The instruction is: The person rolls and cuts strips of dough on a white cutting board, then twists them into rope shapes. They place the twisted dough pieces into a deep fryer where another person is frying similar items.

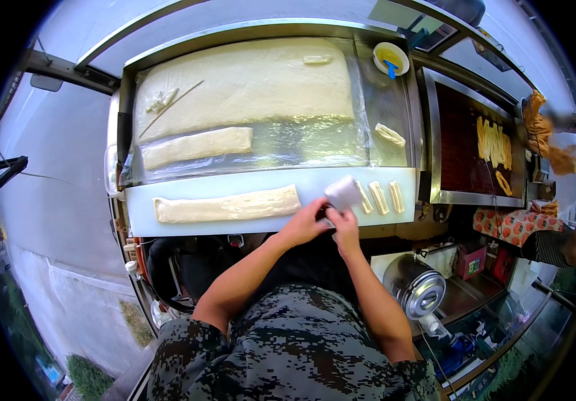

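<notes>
A flat, broad blade (344, 193), blurred and perhaps a cleaver or scraper, is held over the cutting board near its front edge. My left hand (304, 224) is closed around its dark handle end. Against the lower side of the same tool rests my right hand (344, 228); its exact grip is unclear. Left of the blade, a long strip of dough (227, 204) lies on the white cutting board (140, 215). Short pieces of dough (379, 198) lie to its right. Behind the board, a large dough slab (248, 80) and a thick dough strip (197, 145) rest on plastic film.
At the back right stands a white bowl (379, 52) of yellow liquid with a blue utensil. A twisted dough piece (389, 135) lies nearby. Farther right, a fryer (460, 145) holds dough sticks in dark oil. A lidded metal pot (422, 295) stands at the lower right, near a person's patterned apron (498, 225).
</notes>
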A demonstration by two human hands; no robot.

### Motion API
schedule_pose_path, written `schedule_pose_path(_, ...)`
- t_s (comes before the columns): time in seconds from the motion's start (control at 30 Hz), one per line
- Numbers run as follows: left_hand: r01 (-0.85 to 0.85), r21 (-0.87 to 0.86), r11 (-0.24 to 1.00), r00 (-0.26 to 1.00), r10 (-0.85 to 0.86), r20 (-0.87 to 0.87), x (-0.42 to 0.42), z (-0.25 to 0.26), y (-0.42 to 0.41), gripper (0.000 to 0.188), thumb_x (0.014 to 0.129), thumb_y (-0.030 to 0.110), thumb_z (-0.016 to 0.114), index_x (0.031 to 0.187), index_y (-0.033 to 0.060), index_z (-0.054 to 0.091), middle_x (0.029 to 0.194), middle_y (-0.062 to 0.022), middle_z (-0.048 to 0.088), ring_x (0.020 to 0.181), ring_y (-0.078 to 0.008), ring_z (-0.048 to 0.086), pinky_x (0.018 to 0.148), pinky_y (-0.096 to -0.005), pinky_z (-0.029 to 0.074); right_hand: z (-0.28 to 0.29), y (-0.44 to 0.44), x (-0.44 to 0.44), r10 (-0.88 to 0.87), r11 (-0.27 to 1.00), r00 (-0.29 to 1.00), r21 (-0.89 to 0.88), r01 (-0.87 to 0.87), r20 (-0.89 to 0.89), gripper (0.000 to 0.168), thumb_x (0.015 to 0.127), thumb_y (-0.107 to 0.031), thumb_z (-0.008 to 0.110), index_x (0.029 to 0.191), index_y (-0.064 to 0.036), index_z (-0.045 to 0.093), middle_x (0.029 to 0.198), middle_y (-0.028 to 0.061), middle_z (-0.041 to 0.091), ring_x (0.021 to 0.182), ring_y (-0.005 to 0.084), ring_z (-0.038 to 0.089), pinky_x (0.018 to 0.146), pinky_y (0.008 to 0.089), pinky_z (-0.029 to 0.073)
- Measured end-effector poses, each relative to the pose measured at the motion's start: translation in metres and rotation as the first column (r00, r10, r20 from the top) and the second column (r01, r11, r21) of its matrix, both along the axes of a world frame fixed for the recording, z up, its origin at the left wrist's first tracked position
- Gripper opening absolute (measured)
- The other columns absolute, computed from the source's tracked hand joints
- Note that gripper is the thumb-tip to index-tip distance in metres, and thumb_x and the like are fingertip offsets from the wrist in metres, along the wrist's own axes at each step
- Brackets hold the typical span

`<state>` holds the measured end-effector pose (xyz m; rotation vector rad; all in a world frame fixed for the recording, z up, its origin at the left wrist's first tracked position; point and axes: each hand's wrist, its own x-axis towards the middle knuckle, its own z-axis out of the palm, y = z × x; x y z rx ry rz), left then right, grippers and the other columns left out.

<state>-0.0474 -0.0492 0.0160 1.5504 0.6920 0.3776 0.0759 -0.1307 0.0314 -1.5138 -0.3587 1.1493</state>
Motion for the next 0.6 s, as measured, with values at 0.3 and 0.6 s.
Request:
schedule_pose_path(0.3, -0.284, 0.748, 0.600, 0.591, 0.724, -0.356, -0.171, -0.044, 0.157, 0.029, 0.077, 0.004, 0.062, 0.106, 0.0054, 0.061, 0.097, -0.0177, 0.065, 0.091, -0.0367, 0.061, 0.080, -0.0444, 0.049, -0.016, -0.039, 0.023, 0.067, 0.983, 0.817, -0.177, 0.042, 0.572, 0.021, 0.081, -0.011, 0.069, 0.099, 0.000, 0.067, 0.083, 0.0096, 0.069, 0.072, 0.0174, 0.065, 0.069, 0.0288, 0.052)
schedule_pose_path(0.6, -0.236, 0.859, 0.455, 0.635, 0.741, -0.217, -0.098, -0.033, 0.136, 0.044, 0.075, 0.011, 0.070, 0.118, 0.0051, 0.059, 0.112, -0.0156, 0.061, 0.104, -0.0318, 0.058, 0.093, -0.0396, 0.045, -0.063, -0.123, 0.150, -0.471, 0.783, 0.787, -0.223, 0.581, 0.399, 0.021, 0.087, -0.010, 0.065, 0.106, -0.001, 0.063, 0.087, 0.0006, 0.063, 0.070, 0.0072, 0.056, 0.059, 0.0233, 0.047)
